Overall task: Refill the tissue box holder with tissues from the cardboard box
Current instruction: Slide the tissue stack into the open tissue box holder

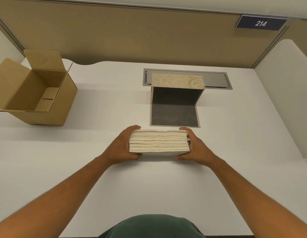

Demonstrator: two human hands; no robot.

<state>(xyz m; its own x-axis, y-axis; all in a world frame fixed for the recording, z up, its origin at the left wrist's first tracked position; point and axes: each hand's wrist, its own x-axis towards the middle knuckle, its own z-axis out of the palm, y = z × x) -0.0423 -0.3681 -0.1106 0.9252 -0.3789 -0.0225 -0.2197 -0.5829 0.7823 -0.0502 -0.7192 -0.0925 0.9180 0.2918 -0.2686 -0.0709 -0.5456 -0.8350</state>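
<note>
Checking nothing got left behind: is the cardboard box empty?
Empty: the cardboard box stands open, flaps up, its bare bottom showing.

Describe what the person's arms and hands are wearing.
Nothing: the left hand and right hand are bare, without gloves, rings or a watch, and both forearms are uncovered with no sleeve in view. A dark green garment shows at the frame's bottom.

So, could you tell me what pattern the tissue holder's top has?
Beige with embossed floral scrolls on the tissue holder, head view.

I see the cream tissue stack (159, 141) upright just before the open, dark-lined tissue box holder (176, 98); the cardboard box (36, 93) gapes empty, far left.
</note>
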